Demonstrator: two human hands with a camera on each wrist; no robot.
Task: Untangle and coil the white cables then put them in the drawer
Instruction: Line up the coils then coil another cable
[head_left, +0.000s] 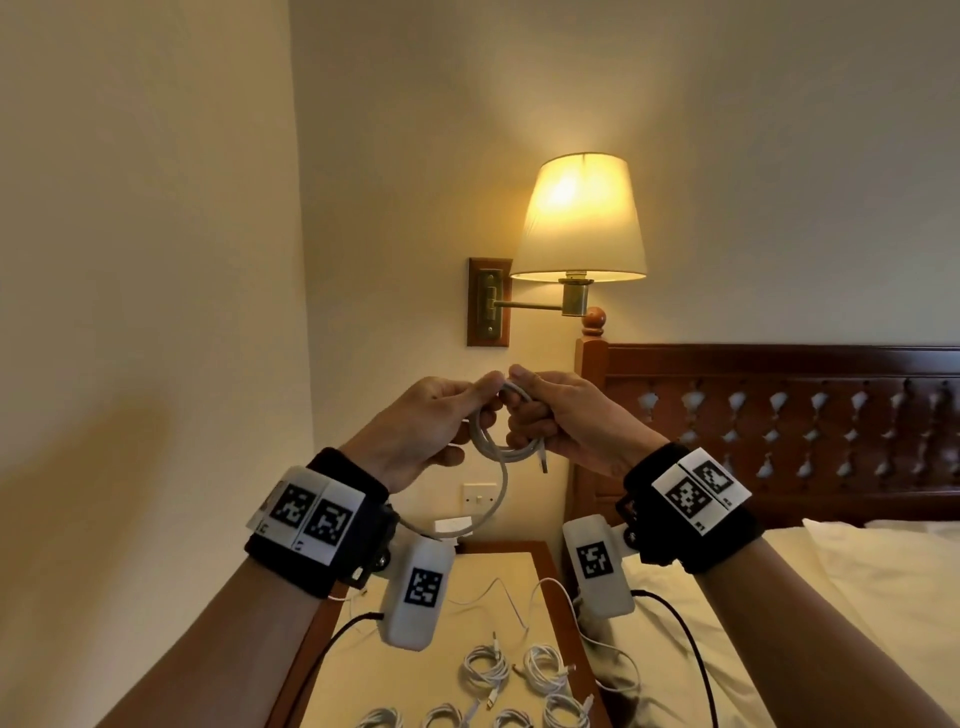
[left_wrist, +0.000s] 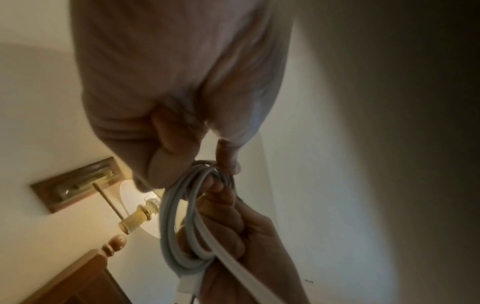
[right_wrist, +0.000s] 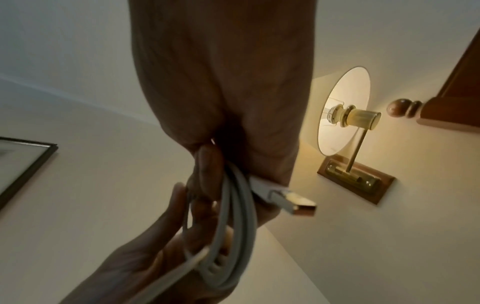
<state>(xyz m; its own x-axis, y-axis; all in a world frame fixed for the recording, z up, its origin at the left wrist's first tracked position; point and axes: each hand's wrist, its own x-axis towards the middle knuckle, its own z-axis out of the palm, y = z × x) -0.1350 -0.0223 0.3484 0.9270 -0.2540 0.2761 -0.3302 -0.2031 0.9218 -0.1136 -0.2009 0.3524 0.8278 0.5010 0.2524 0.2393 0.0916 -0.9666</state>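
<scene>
I hold a white cable coil (head_left: 500, 442) in the air in front of the wall with both hands. My left hand (head_left: 428, 422) pinches the top of the loops, and my right hand (head_left: 563, 415) grips their right side. A USB plug (head_left: 543, 460) sticks down from the coil, and a loose tail (head_left: 503, 491) hangs in an arc toward my left wrist. The left wrist view shows the coil (left_wrist: 173, 224) wound round the right hand's fingers (left_wrist: 221, 218). From the right wrist, the loops (right_wrist: 237, 214) and the plug (right_wrist: 294, 202) are close up. No drawer is in view.
Below, a wooden nightstand (head_left: 551, 577) carries several coiled white cables (head_left: 487, 666) and a loose cable (head_left: 511, 597). A lit wall lamp (head_left: 581, 218) hangs above. The bed (head_left: 857, 597) and its headboard (head_left: 779, 415) fill the right side.
</scene>
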